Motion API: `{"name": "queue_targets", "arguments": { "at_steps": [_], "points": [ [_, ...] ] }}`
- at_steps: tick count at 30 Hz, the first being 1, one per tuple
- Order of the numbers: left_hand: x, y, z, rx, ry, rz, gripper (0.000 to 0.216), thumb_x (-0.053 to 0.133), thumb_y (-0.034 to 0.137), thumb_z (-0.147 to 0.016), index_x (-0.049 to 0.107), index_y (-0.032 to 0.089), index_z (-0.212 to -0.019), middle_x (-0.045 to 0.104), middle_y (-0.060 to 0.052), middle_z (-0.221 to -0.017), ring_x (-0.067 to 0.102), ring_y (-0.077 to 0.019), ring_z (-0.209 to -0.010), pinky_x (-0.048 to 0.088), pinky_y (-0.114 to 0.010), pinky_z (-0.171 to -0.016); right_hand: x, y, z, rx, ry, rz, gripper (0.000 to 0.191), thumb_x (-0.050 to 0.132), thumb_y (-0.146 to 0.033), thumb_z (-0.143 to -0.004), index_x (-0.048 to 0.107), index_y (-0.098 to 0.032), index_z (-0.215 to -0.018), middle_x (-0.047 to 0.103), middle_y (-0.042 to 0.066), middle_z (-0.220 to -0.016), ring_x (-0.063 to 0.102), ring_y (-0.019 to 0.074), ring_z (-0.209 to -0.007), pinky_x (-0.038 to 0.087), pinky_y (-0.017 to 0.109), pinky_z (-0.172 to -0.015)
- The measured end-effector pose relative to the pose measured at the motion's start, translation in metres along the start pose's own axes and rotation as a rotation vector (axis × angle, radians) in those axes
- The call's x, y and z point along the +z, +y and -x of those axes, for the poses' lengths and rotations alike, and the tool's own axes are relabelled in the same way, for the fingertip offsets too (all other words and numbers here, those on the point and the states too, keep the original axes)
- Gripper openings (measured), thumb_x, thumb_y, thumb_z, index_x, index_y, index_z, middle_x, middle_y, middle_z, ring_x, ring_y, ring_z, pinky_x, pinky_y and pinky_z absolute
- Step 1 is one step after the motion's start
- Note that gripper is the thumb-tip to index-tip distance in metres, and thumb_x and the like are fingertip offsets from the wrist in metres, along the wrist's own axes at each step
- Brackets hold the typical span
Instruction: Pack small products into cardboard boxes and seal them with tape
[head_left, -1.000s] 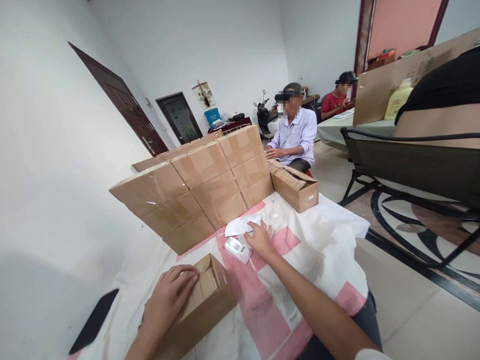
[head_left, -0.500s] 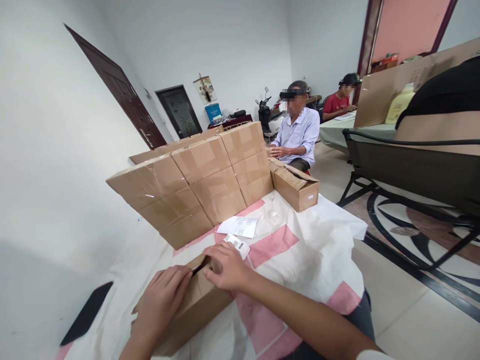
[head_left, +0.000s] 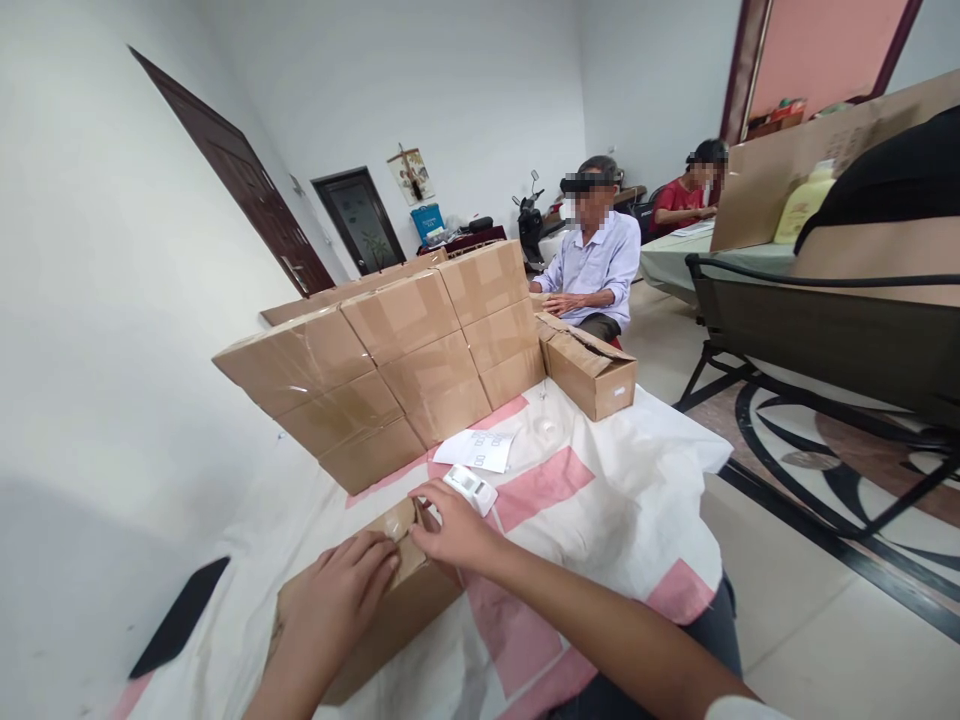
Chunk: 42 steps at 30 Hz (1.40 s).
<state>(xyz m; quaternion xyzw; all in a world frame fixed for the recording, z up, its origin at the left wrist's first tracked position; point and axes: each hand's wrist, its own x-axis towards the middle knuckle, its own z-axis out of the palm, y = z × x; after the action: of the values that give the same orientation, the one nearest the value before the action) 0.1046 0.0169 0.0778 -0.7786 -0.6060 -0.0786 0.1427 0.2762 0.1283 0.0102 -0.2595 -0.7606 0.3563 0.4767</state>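
A long cardboard box [head_left: 405, 615] lies in front of me on the cloth, its top flaps nearly together. My left hand [head_left: 349, 590] rests on the box's top, fingers stretched over the flaps near the seam. At the far end of that seam, my right hand [head_left: 454, 530] pinches the edge of a flap between thumb and fingers. Just beyond the right hand sits a small white object [head_left: 471, 488] with a dark marking. Behind it is a white printed sheet [head_left: 480, 451].
Taped cardboard boxes [head_left: 409, 350] stand stacked behind the work area. One partly open box [head_left: 589, 370] is at their right. A black flat object [head_left: 180, 618] lies left on the cloth [head_left: 622, 500]. Co-workers sit beyond; a folding chair [head_left: 825, 340] stands right.
The dark gap between the flaps has closed up. My left hand has moved slightly right, onto the flaps. My right hand has turned into a pinch at the flap's edge.
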Motion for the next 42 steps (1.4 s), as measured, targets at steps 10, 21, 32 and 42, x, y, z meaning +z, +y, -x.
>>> {"name": "queue_targets", "arguments": {
  "at_steps": [10,21,32,42],
  "points": [
    [0.015,0.016,0.017,0.078,0.151,-0.034,0.036,0.055,0.055,-0.092,0.072,0.03,-0.111,0.076,-0.005,-0.116,0.069,-0.0304,-0.108,0.053,-0.043,-0.09,-0.002,-0.006,0.002,0.066,0.011,-0.004,0.039,0.068,-0.021,-0.078,0.064,-0.023,-0.116,0.065,0.006,-0.116,0.063,0.0231,-0.11,0.051,0.036,-0.096],
    [0.035,0.014,0.024,0.215,0.464,-0.059,0.026,0.056,0.029,-0.098,0.064,0.022,-0.122,0.078,-0.007,-0.106,0.074,-0.0226,-0.09,0.056,-0.033,-0.082,-0.041,0.042,-0.023,0.396,0.266,0.064,0.034,0.069,-0.02,-0.081,0.065,-0.019,-0.115,0.065,0.011,-0.124,0.055,0.0268,-0.124,0.041,0.04,-0.109],
    [0.018,0.01,0.039,0.005,0.532,-0.237,0.012,0.069,0.027,-0.092,0.07,0.024,-0.103,0.076,0.0,-0.093,0.068,-0.018,-0.079,0.038,-0.033,-0.076,-0.071,0.101,-0.032,0.893,0.338,-0.195,0.05,0.07,-0.029,-0.074,0.056,-0.019,-0.121,0.067,0.009,-0.099,0.067,0.0191,-0.07,0.045,0.026,-0.052],
    [0.04,0.011,0.087,-0.078,0.696,-0.119,0.017,0.076,0.011,-0.082,0.071,0.021,-0.096,0.076,-0.005,-0.09,0.067,-0.0202,-0.079,0.04,-0.033,-0.074,-0.086,0.094,-0.034,0.928,0.572,-0.732,0.02,0.057,-0.031,-0.082,0.05,-0.025,-0.1,0.06,0.004,-0.097,0.068,0.0151,-0.073,0.043,0.019,-0.044]
  ]
}}
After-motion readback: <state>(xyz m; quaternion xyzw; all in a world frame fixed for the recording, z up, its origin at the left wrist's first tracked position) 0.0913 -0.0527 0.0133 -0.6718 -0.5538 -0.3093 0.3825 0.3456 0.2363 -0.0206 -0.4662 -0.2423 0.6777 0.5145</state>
